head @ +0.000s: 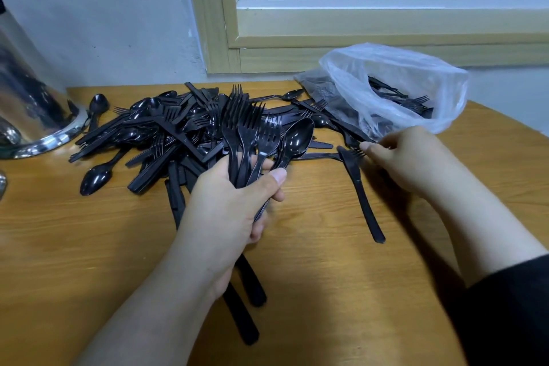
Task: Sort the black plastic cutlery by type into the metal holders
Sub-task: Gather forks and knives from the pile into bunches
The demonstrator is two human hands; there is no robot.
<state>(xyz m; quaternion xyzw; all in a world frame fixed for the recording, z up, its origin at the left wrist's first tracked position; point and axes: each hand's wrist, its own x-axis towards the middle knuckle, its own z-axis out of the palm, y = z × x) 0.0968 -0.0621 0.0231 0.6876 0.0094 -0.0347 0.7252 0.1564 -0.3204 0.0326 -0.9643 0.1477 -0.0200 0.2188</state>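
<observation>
surface: wooden table (312,270), light grain, against a pale wall w/ a yellow-framed window (386,27) behind.
left fingers: curled tight round a bunch of fork handles, thumb (274,177) pressed across the front.
left hand (234,205): grips the fork bundle (246,131) plus one spoon (294,140); tines and bowl point up and away from the person, handles run down thru the fist toward the near edge.
right fingers: bent, tips close together at a fork (355,153) by the bag's mouth; thumb (370,149) touches its tines, can't tell if it's a full pinch.
right hand (413,157): low over the table, right of the bundle, dark sleeve (511,306) at forearm.
knife (361,193): lies alone on the table, long axis near-to-far, blade end at the far end beside the right fingers, handle toward the person.
pile (166,134): loose heap of forks, spoons, knives mid-left on the table, pointing every which way.
bag (395,89): clear plastic, far right, more cutlery inside, mouth open toward the pile.
metal holder (32,104): shiny, far left edge, only partly in view, a spoon lying just beside its base.
</observation>
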